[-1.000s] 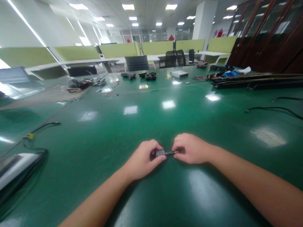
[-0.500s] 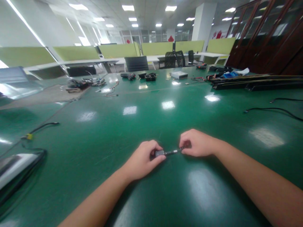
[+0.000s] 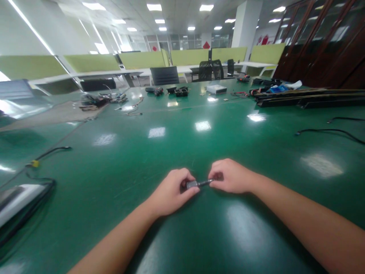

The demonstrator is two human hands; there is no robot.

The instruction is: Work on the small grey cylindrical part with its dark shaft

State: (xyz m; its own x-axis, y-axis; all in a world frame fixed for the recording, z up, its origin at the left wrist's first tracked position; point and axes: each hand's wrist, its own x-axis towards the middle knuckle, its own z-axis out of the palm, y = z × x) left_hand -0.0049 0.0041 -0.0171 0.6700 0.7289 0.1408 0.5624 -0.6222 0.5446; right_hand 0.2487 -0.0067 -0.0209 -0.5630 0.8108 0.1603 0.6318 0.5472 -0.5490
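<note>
Low over the green table (image 3: 182,148), my left hand (image 3: 173,192) pinches a small grey block (image 3: 192,184) between thumb and fingers. From its right end a thin dark rod (image 3: 203,183) points toward my right hand (image 3: 226,177). The thumb and fingertips of that hand are closed on the rod's far end. Block and rod lie in one line, and both are too small and blurred to name more exactly. My palms face inward, and the block's left part is hidden in my left hand.
A white-edged device (image 3: 19,199) with a black cable lies at left. Another black cable (image 3: 327,131) is at right. Toward the far edge are black rails (image 3: 308,99), a white box (image 3: 216,89), black parts (image 3: 179,91) and a heap of electronics (image 3: 104,99).
My right hand has moved a little left along the rod, closer to my left hand, so less of the rod shows. My left hand has hardly moved and still holds the block.
</note>
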